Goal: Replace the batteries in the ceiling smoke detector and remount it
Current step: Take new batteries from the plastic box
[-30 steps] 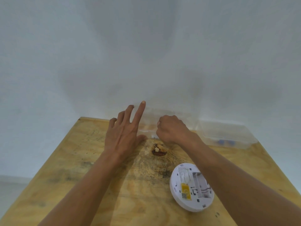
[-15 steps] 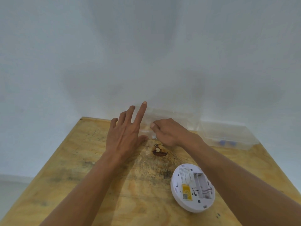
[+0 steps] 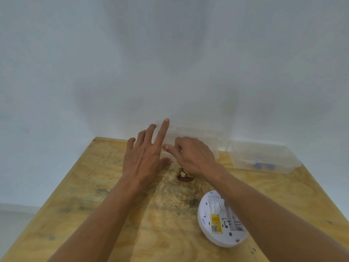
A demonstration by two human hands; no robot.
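Observation:
The white round smoke detector (image 3: 213,220) lies back-up on the plywood table (image 3: 94,195), near right, partly under my right forearm. Its battery bay (image 3: 233,218) is open beside a yellow label. A clear plastic box (image 3: 198,132) stands against the wall at the table's far edge. My left hand (image 3: 143,157) is spread at the box's left end, with the index finger straight up along its raised lid. My right hand (image 3: 192,156) is on the box's front rim, fingers curled over it and thumb stretched left. What lies inside that box is hidden.
A second clear box (image 3: 264,157) with small blue items (image 3: 263,165) inside sits at the far right against the white wall. A dark knot hole (image 3: 184,176) marks the plywood just below my hands. The table's left edge drops to the floor.
My right hand has turned from a closed fist over the box to curled fingers on its front rim with the thumb pointing left. My left hand has stayed in place.

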